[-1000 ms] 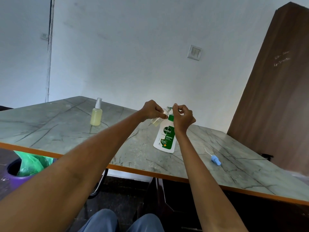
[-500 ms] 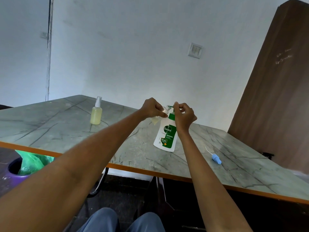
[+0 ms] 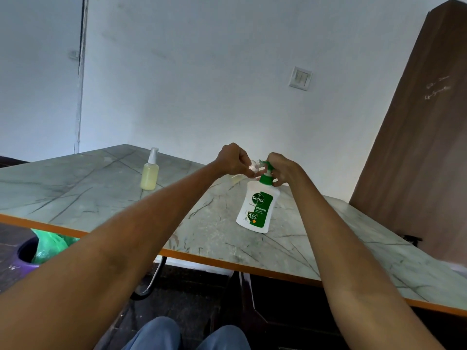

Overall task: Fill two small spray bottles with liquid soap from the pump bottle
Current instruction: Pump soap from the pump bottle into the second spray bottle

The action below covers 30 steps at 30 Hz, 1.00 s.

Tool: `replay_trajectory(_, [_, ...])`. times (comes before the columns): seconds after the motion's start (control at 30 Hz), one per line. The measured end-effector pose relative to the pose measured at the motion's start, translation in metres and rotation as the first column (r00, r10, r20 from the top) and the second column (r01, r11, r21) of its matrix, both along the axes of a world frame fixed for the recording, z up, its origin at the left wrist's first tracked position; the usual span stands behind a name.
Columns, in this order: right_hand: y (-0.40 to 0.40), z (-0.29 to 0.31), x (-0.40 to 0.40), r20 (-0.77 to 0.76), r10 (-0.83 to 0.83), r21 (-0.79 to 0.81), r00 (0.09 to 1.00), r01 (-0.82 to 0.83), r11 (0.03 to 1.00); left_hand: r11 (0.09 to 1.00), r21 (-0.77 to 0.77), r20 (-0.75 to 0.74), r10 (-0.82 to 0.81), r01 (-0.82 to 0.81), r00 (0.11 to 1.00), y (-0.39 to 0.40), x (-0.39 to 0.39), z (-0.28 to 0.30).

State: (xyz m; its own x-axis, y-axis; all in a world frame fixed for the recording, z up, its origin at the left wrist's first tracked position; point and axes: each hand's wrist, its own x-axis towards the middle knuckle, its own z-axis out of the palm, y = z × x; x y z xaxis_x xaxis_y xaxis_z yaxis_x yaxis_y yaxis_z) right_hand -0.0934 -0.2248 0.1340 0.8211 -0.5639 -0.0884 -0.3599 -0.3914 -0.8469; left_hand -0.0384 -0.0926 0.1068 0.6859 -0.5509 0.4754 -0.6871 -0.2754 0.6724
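A white and green pump bottle [image 3: 257,208] stands on the marble-patterned table [image 3: 75,193]. My right hand [image 3: 284,169] is closed over its green pump head. My left hand [image 3: 233,160] holds a small clear spray bottle [image 3: 254,166], without its cap and tilted, with its mouth at the pump nozzle. Most of this bottle is hidden by my fingers. A second small spray bottle [image 3: 149,174], capped and full of yellowish liquid, stands upright further left on the table.
The table's orange front edge [image 3: 227,262] runs across the view, with my knees [image 3: 187,337] below it. A purple bin with a green bag [image 3: 48,246] sits on the floor at the left. A brown wooden panel [image 3: 417,160] rises at the right.
Both hands have stayed at the pump head. The view has shifted a little, and the small blue spray cap seen on the table earlier is now hidden behind my right forearm.
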Motion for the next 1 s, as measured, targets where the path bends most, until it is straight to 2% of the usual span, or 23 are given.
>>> replay_trajectory(0.17, [0.002, 0.004, -0.005, -0.06, 0.039, -0.022, 0.997, -0.04, 0.999, 1.0, 0.021, 0.032, -0.016, 0.015, 0.999, -0.001, 0.003, 0.001])
replay_trajectory(0.27, [0.002, 0.002, -0.001, -0.077, 0.016, -0.11, 0.997, -0.024, 0.994, 0.999, 0.047, 0.029, -0.014, 0.013, 0.999, -0.001, 0.006, 0.002])
replay_trajectory(0.37, [0.004, -0.003, -0.004, -0.104, 0.001, -0.11, 0.995, -0.012, 0.994, 0.995, 0.093, 0.021, -0.043, 0.041, 0.999, -0.002, 0.004, 0.002])
replay_trajectory(0.7, [0.005, -0.001, -0.005, -0.174, 0.027, -0.143, 0.984, -0.052, 0.988, 0.967, 0.232, -0.073, -0.09, 0.104, 0.993, -0.005, 0.003, 0.015])
replay_trajectory(1.0, [0.005, 0.003, -0.006, -0.184, 0.043, -0.118, 0.982, -0.065, 0.991, 0.935, 0.348, 0.025, -0.084, 0.07, 0.996, -0.012, 0.004, 0.027])
